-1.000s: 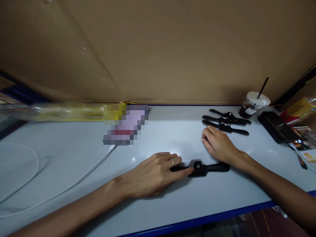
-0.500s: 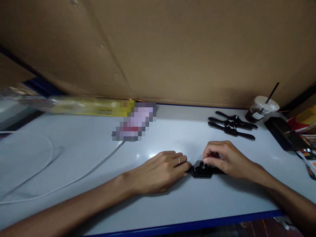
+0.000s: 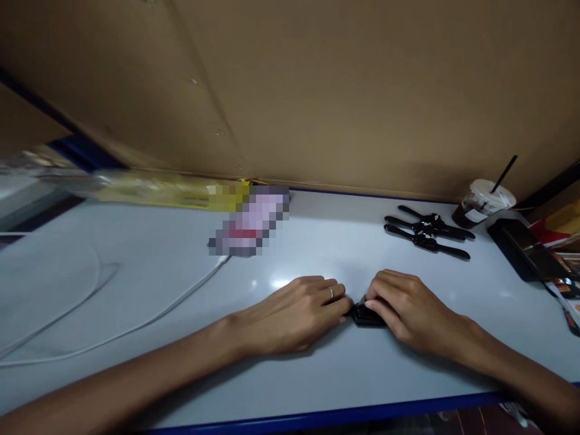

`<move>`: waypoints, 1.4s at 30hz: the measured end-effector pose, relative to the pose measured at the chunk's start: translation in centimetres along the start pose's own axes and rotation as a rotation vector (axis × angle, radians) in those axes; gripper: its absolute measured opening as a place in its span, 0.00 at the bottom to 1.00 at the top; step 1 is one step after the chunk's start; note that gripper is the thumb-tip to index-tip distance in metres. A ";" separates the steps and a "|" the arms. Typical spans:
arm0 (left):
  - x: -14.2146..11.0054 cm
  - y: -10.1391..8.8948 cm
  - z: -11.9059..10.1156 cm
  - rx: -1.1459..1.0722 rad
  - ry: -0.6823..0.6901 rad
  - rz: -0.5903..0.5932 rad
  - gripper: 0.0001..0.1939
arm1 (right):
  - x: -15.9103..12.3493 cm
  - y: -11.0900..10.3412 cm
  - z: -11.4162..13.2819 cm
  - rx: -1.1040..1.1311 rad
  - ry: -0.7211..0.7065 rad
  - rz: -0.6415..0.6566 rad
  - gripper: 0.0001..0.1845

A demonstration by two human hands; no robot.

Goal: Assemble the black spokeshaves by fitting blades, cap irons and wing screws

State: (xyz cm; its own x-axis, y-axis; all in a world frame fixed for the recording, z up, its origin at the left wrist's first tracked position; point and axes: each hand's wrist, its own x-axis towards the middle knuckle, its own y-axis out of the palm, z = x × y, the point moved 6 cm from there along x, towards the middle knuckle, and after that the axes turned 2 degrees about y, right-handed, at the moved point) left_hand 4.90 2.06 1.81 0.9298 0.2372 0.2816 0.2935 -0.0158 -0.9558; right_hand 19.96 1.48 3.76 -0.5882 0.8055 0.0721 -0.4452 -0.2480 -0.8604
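A black spokeshave [image 3: 368, 318] lies on the table near its front. My left hand [image 3: 301, 314], with a ring on one finger, is closed around the left handle and holds it down. My right hand [image 3: 403, 305] is closed over the middle and right of the tool, thumb and forefinger pinching at its centre beside a flat grey blade [image 3: 361, 302]. That hand hides the screw area and the right handle. Further back on the right, several more black spokeshaves [image 3: 426, 243] lie side by side.
A lidded cup with a straw [image 3: 483, 205] stands at the back right, near a black case [image 3: 521, 251]. A blurred-out phone [image 3: 254, 220] lies at the back with a white cable [image 3: 181, 300] trailing left. Yellow plastic packaging [image 3: 158, 190] lies along the cardboard wall [image 3: 317, 90].
My right hand has shifted slightly left and turned over the tool's centre, now covering the screw that showed before. My left hand keeps its hold. The view has shifted slightly.
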 end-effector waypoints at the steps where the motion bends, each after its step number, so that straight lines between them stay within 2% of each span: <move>1: 0.0 0.0 0.0 0.000 -0.007 0.004 0.11 | 0.0 0.0 -0.2 0.012 0.041 -0.009 0.11; 5: 0.1 0.1 0.0 -0.004 -0.034 0.005 0.10 | 0.2 -0.1 -1.1 0.188 0.246 -0.058 0.10; 9: 0.1 0.1 0.0 -0.007 -0.041 0.009 0.10 | 0.4 0.6 -1.5 0.387 0.331 0.013 0.09; 12: 0.1 0.2 0.0 -0.001 -0.039 0.011 0.09 | 0.3 0.5 -1.3 0.358 0.272 0.020 0.09; 17: 0.2 0.0 -0.1 0.021 -0.034 -0.007 0.10 | 0.0 -0.3 -0.6 0.083 0.071 -0.011 0.11; 20: 0.2 0.0 -0.1 0.032 -0.030 0.008 0.10 | -0.1 -0.3 -0.9 0.054 0.087 0.014 0.10; 30: 0.2 0.0 -0.1 0.048 -0.021 0.038 0.08 | 0.0 -0.1 -1.3 0.154 0.151 0.021 0.09; 32: 0.1 0.1 -0.1 0.042 -0.025 0.035 0.09 | -0.1 -0.2 -1.0 0.063 0.115 0.003 0.10; 38: 0.2 0.2 -0.1 0.039 -0.032 0.026 0.09 | -0.3 0.4 0.4 -0.425 -0.040 -0.120 0.15; 42: 0.3 0.1 -0.2 0.038 -0.023 0.010 0.11 | -0.4 0.9 0.9 -0.541 -0.032 -0.253 0.17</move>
State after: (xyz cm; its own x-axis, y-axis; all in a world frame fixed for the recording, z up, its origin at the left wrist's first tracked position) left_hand 5.19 1.97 1.84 0.9272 0.2597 0.2699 0.2748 0.0180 -0.9613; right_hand 19.16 0.43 3.42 -0.5321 0.7854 0.3162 -0.1722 0.2653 -0.9487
